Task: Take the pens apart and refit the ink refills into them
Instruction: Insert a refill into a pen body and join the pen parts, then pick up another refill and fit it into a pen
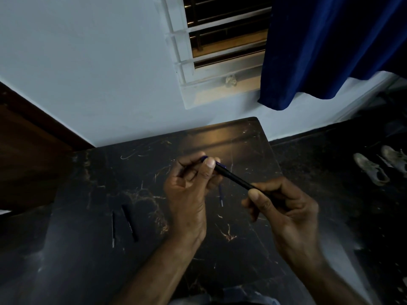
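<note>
A dark pen [233, 177] with a blue end is held above the black marble table [92, 186], slanting from upper left to lower right. My left hand [189, 190] pinches its blue upper end between thumb and fingers. My right hand [284, 205] grips its lower end. A thin blue ink refill [221, 195] hangs or lies just below my left fingers; whether it touches them I cannot tell. On the table at the left lie a thin refill [113, 228] and a dark pen barrel [130, 223], side by side.
The table's far edge meets a pale wall under a barred window [220, 36]. A blue curtain [326, 45] hangs at the upper right. A pair of shoes [378, 165] sits on the dark floor to the right. A brown wooden door [26, 150] stands at the left.
</note>
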Available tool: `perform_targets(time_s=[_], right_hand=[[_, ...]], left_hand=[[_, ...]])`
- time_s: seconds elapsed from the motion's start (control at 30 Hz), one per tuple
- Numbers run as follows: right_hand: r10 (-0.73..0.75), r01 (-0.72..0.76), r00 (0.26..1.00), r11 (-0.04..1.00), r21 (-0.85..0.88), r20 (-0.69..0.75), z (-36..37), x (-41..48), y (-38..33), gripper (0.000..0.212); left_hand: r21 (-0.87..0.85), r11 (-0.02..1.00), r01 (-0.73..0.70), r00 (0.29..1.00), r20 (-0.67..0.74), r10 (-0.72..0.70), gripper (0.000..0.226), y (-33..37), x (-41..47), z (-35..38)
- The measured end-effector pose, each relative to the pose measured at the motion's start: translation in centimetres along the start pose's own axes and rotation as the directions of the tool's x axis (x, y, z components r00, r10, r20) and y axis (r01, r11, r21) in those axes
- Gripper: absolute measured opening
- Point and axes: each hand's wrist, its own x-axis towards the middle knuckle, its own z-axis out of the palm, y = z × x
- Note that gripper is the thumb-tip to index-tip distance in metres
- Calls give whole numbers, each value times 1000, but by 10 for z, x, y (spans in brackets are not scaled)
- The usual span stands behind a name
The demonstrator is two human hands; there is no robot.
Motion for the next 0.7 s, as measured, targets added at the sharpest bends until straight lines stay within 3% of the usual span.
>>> perform_targets(time_s=[0.07, 0.2, 0.33, 0.47, 0.53, 0.7], right_hand=[[52, -51, 998, 998, -44, 34, 12, -6, 19, 4], [74, -22, 990, 923, -384, 121, 31, -21, 65, 8], [71, 18, 991, 779, -627, 116, 33, -11, 124, 4], [333, -122, 940, 544, -830, 80, 33, 4, 184, 11], [442, -175, 896, 443, -879, 44, 36, 9, 204, 12], [449, -159, 893, 279, -947, -18, 54, 10, 229, 13]], left_hand=[[79, 994, -76, 997, 32, 74, 20, -3, 7, -10], [379, 898, -223, 969, 185, 163, 18, -18, 22, -34], [548, 834, -57, 994, 113, -6, 24, -44, 33, -81], [588, 804, 95, 990, 25, -136, 21, -58, 29, -151], [595, 788, 160, 983, -23, -182, 16, -56, 25, -186], [650, 713, 263, 963, -131, -237, 17, -42, 20, -266]])
